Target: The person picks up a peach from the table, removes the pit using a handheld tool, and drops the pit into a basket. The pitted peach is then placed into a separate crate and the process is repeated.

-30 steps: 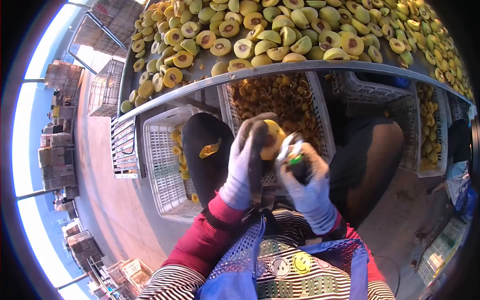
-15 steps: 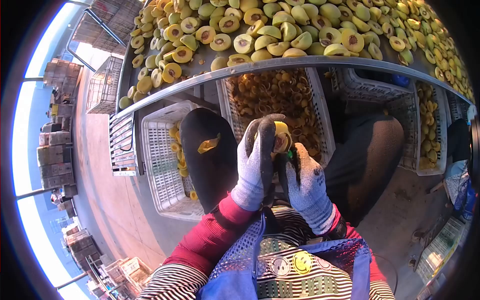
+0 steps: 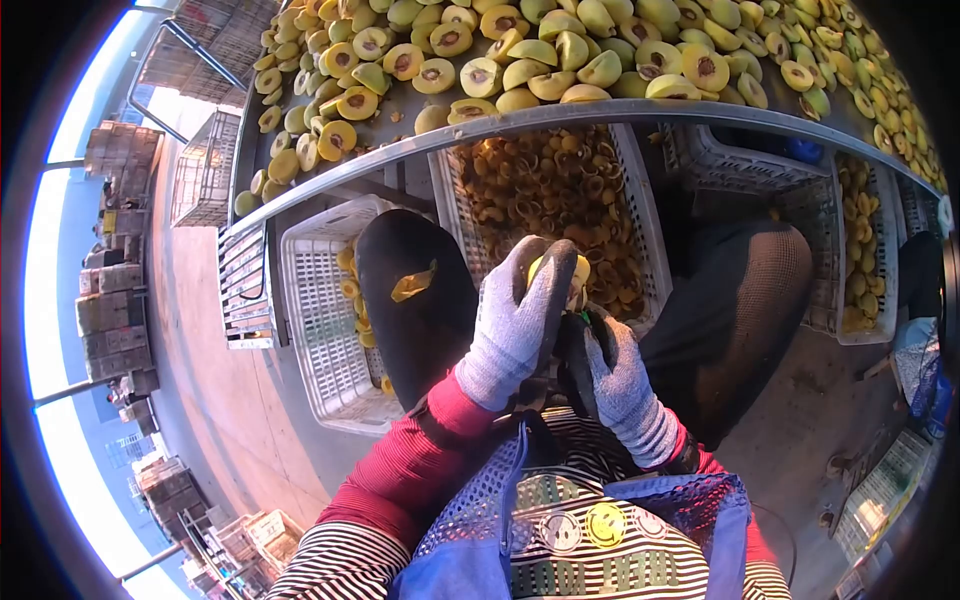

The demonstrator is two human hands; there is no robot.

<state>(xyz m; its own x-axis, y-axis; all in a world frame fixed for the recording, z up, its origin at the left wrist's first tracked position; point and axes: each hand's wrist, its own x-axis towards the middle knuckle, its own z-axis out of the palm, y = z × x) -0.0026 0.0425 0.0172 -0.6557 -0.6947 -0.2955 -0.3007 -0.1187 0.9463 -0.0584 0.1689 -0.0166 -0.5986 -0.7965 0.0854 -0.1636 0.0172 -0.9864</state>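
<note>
My left hand [image 3: 515, 312], in a grey glove with dark fingers, is closed round a yellow peach half [image 3: 582, 272] above my lap. The fingers hide much of the fruit. Just below and to the right, my right hand [image 3: 622, 372], gloved alike, is closed on a small tool [image 3: 584, 316]. Only a green bit of it shows, close against the fruit; its kind is hidden. Many greenish-yellow peach halves [image 3: 437, 76], several with brown stone hollows, lie on the metal table [image 3: 400, 152] ahead.
Beneath the table edge stands a crate [image 3: 650, 240] of brown-orange peelings or scraps. A white crate [image 3: 320, 300] with yellow pieces is left of my knee; another crate [image 3: 880, 250] of fruit stands at the right. A scrap of peel [image 3: 412, 285] lies on my left knee. Stacked boxes [image 3: 112, 330] line the far left.
My left hand has turned over the peach half, so less of its cut face shows. My right hand has dropped slightly, with its fingers curled more.
</note>
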